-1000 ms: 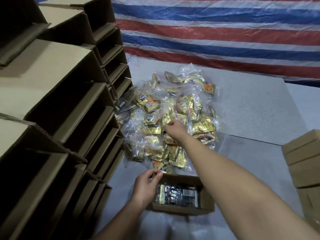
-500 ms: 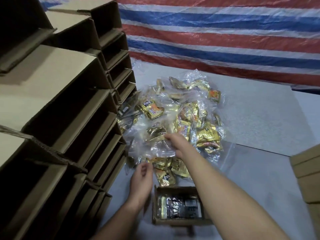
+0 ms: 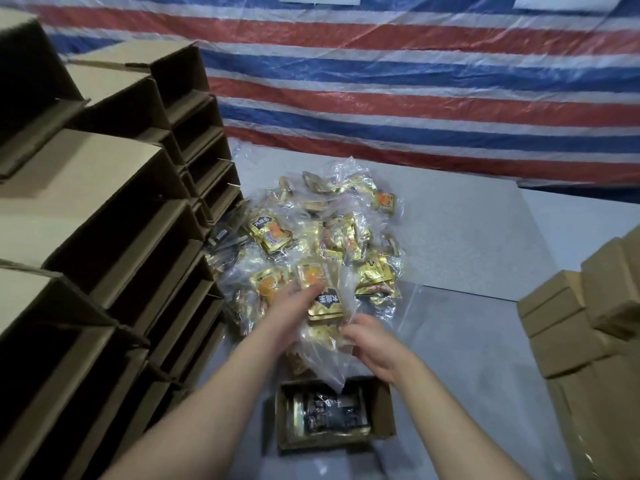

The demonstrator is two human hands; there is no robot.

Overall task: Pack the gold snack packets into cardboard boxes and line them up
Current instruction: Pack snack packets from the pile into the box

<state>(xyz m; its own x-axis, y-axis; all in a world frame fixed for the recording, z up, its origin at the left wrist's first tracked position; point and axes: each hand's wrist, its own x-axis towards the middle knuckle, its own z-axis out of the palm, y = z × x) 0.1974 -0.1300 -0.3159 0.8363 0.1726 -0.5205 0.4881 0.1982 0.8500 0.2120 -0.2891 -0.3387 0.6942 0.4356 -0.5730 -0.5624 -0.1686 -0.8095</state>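
A heap of gold snack packets (image 3: 332, 244) in clear plastic bags lies on the grey floor. A small open cardboard box (image 3: 382, 410) sits just in front of it, with packets lying flat inside. Above the box both hands hold one clear bag of gold packets (image 3: 327, 303). My left hand (image 3: 294, 306) presses on the bag's left side and top. My right hand (image 3: 372, 344) grips the bag's lower right edge. The loose plastic hangs down toward the box opening.
Stacks of empty open cardboard boxes (image 3: 104, 258) rise along the left. Closed cardboard boxes (image 3: 568, 323) are piled at the right. A red, white and blue striped tarp (image 3: 415, 98) hangs behind the heap.
My left hand left the box rim and went up to the heap. My right hand drew back toward me, and both now hold one bag lifted off the heap.
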